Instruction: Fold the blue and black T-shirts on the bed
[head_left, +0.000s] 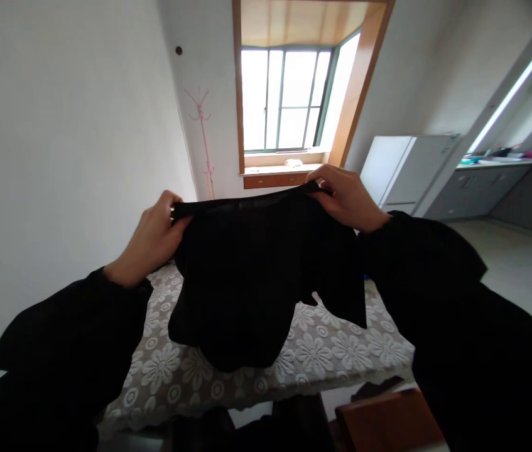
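A black garment (242, 276) hangs stretched between my two hands, above a table with a flowered cloth (322, 351). My left hand (159, 232) pinches one end of its upper edge, thumb toward me. At the other end, my right hand (343, 194) grips the same edge, a little higher than the left. The fabric drops in loose folds, and a pointed flap hangs at the right. Its exact kind of clothing cannot be told from here. Black sleeves cover both my forearms.
Close on the left is a white wall (68, 125). A pink coat stand (204, 135) is in the far corner, beside a window (289, 100). A white fridge (388, 166) and grey kitchen cabinets (477, 191) stand at the right. A brown wooden seat (388, 424) is below the table edge.
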Demonstrator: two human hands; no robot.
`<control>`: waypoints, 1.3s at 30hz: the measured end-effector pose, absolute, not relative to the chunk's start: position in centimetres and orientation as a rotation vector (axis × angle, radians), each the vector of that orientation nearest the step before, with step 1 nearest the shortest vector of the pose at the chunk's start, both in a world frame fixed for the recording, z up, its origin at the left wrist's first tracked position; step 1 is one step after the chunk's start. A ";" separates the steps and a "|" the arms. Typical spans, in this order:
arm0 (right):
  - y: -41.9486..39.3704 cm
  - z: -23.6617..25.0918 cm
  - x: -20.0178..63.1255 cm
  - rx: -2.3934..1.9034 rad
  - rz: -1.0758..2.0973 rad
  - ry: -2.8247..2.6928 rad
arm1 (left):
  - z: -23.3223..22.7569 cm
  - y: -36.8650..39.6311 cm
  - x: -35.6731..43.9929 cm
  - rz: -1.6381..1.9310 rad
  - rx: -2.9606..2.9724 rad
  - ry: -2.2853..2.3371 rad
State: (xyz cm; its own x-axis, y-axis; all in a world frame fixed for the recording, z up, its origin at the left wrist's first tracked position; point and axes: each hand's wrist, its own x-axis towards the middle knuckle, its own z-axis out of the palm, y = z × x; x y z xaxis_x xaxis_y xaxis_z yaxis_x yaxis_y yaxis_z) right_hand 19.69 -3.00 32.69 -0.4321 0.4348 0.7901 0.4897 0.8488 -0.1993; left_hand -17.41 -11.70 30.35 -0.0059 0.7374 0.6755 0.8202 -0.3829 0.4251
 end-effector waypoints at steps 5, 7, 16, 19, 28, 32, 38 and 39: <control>-1.5 31.2 19.1 -0.730 0.048 -1.997 | 29.8 -12.2 -17.6 -1.642 -2.439 -2.014; -1.4 30.9 19.0 -0.717 0.189 -1.955 | 30.0 -12.6 -17.7 -1.802 -2.517 -2.041; -1.9 30.3 19.3 -0.565 0.470 -1.780 | 29.9 -12.5 -17.7 -2.308 -2.437 -1.592; -2.3 30.1 19.1 -0.547 0.329 -1.670 | 30.2 -12.7 -16.9 -2.340 -2.334 -1.393; -4.6 30.2 17.9 -0.591 0.194 -1.476 | 30.7 -14.0 -15.2 -2.266 -2.025 -1.251; -4.8 30.0 17.7 -0.590 0.158 -1.455 | 30.6 -14.1 -15.2 -2.230 -1.949 -1.243; -2.8 28.8 16.7 -0.592 0.148 -1.425 | 30.0 -15.7 -14.4 -2.201 -1.914 -1.304; -2.3 28.5 15.9 -0.591 0.154 -1.407 | 29.2 -16.7 -13.3 -2.197 -1.907 -1.299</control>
State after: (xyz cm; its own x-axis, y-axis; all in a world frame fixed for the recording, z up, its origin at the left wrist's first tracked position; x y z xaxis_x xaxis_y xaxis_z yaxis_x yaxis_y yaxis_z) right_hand 15.92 -2.32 28.47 0.1795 0.4409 0.8794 0.2401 0.8472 -0.4738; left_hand -13.31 -16.65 29.21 -0.2829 0.5181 0.8072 0.4574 -0.6668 0.5883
